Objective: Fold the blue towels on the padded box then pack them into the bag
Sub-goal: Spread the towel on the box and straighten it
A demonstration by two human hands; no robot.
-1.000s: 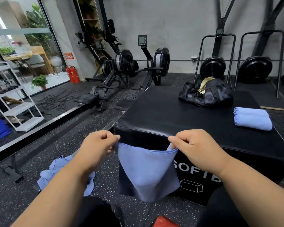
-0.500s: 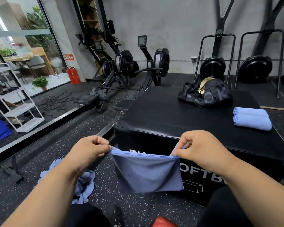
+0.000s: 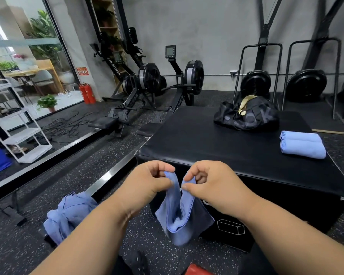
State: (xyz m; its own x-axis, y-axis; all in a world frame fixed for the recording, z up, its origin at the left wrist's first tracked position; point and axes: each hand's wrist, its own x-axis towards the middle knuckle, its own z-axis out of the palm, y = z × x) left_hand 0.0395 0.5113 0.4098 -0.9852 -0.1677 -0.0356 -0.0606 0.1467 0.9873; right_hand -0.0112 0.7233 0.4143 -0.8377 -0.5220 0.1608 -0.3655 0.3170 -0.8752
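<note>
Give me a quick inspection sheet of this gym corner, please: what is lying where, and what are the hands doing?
Surface: black padded box, top mostly bare.
Job's things: blue towel hanging in front of the box, corners brought together; two folded towels stacked at the box's right edge; black bag at the back of the box.
Clutter: crumpled pile of blue towels on the floor, left.
Grippers: left hand and right hand each pinch a top corner.
Cables: black cords on the floor by the window.
Surroundings: rowing machines, white shelf rack, red fire extinguishers.
</note>
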